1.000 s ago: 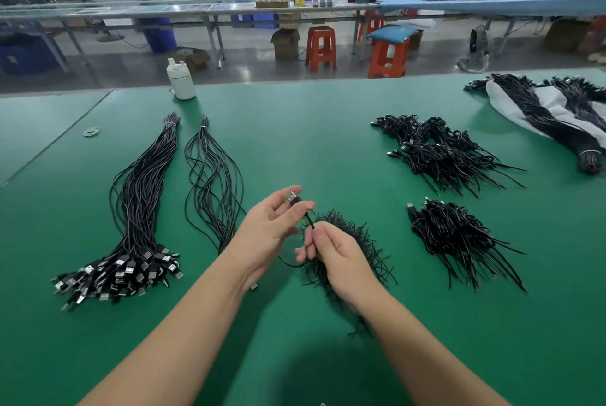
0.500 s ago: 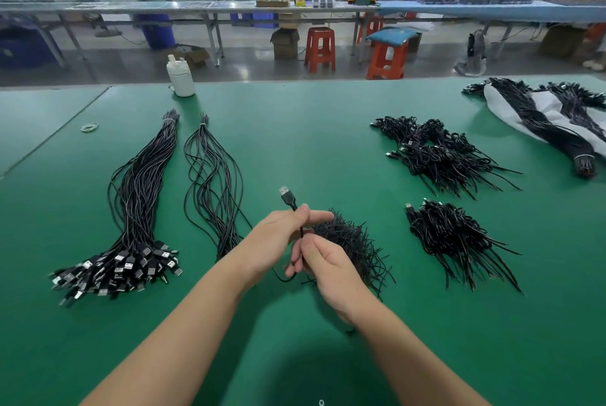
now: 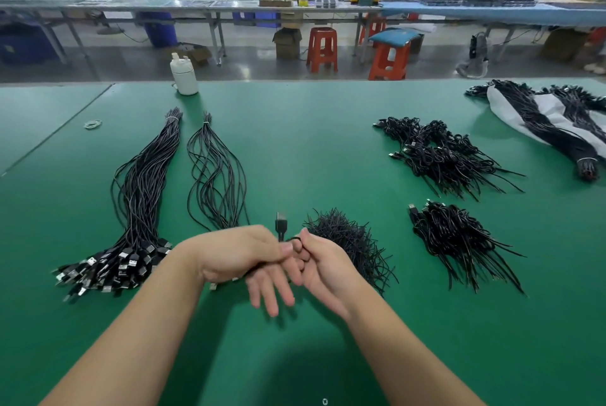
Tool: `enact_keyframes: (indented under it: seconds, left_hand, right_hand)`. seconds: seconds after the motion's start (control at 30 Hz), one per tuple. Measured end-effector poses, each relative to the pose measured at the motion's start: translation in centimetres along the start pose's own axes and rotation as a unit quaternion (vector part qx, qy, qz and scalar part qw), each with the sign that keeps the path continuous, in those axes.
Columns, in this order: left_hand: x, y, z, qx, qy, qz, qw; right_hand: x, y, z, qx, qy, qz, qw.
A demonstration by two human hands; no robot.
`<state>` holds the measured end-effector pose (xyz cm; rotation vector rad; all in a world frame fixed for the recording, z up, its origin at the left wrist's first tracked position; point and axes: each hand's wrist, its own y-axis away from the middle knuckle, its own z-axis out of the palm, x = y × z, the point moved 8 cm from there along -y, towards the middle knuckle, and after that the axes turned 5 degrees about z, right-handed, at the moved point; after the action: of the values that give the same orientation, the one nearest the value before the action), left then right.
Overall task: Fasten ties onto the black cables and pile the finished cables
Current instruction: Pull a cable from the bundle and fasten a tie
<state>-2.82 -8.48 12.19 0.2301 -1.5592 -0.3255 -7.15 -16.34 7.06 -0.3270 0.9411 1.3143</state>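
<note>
My left hand (image 3: 236,255) and my right hand (image 3: 323,269) meet low over the green table (image 3: 311,143). Between them is one black cable (image 3: 281,225), its USB plug sticking up above my thumbs. The left thumb and forefinger pinch the cable below the plug while its other fingers hang straight down. My right hand's fingers curl round a small loop of the cable. Just behind my right hand lies a heap of black ties (image 3: 347,238). Two piles of finished cables (image 3: 455,235) (image 3: 439,153) lie to the right.
Two long bundles of untied cables (image 3: 137,196) (image 3: 216,173) lie at the left. At the far right more cables lie on a white sheet (image 3: 554,120). A white bottle (image 3: 183,74) stands at the far edge, and a rubber band (image 3: 92,124) lies far left.
Both hands have dropped closer to the table and turned. The left hand's lower fingers have spread downward. The cable's plug stays upright above them while the right hand winds the cable into a loop.
</note>
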Motion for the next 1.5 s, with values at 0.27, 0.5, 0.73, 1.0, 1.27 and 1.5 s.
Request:
enact_keyframes:
  seconds: [0.27,0.5,0.73,1.0,1.27,1.5]
  left_hand:
    - [-2.7,-0.5,-2.1,0.142,-0.254,-0.08,0.953]
    - [-1.2,0.8,-5.9,0.339,-0.055,0.1,0.934]
    - [0.3,1.3,-7.2,0.32,-0.092,0.111,0.936]
    - [0.7,2.6,-8.4,0.283,-0.263,0.022,0.922]
    - [-1.7,2.1,-8.4,0.239,-0.076,0.075,0.965]
    - [-3.6,0.9,-8.8,0.314,0.157,0.169,0.921]
  right_hand:
    - [-0.1,0.3,0.3,0.032,0.213,-0.035,0.976]
    - [-0.1,1.4,1.3,-0.004,0.256,-0.05,0.966]
    - [1.3,1.0,0.8,-0.018,0.123,-0.025,0.992]
    - [1.7,0.8,-0.7,-0.029,0.057,0.003,0.998]
    - [2.0,0.8,0.0,-0.044,0.027,0.01,0.999]
    - [2.4,0.2,1.0,-0.057,0.066,0.015,0.996]
